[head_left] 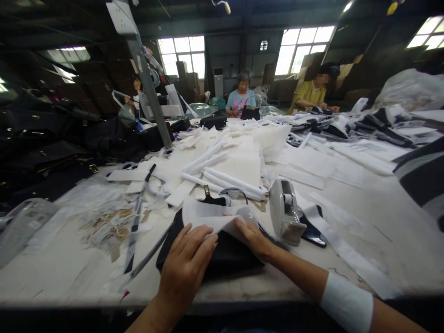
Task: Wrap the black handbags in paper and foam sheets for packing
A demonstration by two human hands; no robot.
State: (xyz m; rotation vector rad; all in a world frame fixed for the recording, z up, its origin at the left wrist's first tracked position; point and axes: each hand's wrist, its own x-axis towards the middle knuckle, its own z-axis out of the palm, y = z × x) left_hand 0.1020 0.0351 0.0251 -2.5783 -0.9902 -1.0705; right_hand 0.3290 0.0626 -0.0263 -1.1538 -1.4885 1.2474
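A black handbag (231, 256) lies at the table's near edge, straight in front of me. White paper (203, 217) bends over its top and hides part of it. My left hand (187, 261) is over the bag's left side, its fingers bent at the paper's near edge, the fingertips partly hidden. With thumb and fingers, my right hand (253, 236) pinches the right part of the paper. Just behind the bag shows a strap end with a gold buckle (207, 190). A pale cuff (347, 300) covers my right forearm.
A tape dispenser (286, 212) stands to the right of the bag. White paper rolls (236, 182) and sheets pile up beyond. Black bags (45, 157) heap at left, by a metal post (149, 78). Several people (239, 99) work across the table.
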